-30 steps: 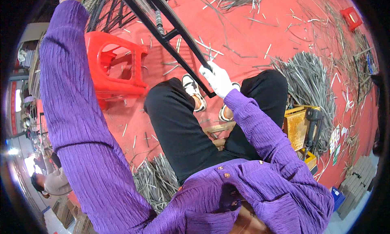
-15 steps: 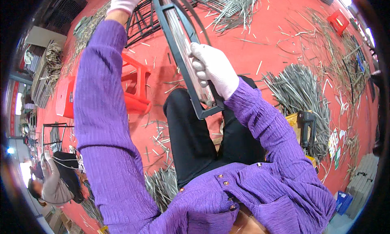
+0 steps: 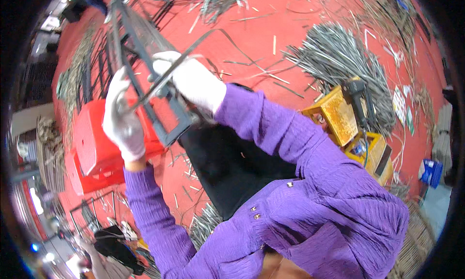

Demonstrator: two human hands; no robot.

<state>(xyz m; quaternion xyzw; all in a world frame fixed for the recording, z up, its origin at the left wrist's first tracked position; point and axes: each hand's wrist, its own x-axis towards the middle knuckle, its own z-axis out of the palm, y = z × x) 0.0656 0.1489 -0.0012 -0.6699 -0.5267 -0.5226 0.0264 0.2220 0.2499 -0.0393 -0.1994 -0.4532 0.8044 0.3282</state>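
Observation:
A dark metal frame (image 3: 179,126), long and narrow, slants across my lap with its far end up and to the left. My right hand (image 3: 196,82), in a white glove, is closed around its right side. A flat grey strip (image 3: 206,36) runs in front of that hand, bends, and trails off to the right. At the strip's left end, beside the frame's left bar, my gloved left hand (image 3: 123,119) pinches it between thumb and fingers. Some blur covers both hands and the far part of the frame.
A red plastic stool (image 3: 99,138) stands left of my knees. On the right, a stapler-like tool (image 3: 358,102) rests at a yellow box (image 3: 334,116), by a heap of grey strips (image 3: 339,56). Another person (image 3: 109,259) sits at lower left. Scraps litter the red floor (image 3: 261,17).
My left hand has come down from the upper edge to the frame and strip. The frame and my right hand have shifted left, and the view has turned.

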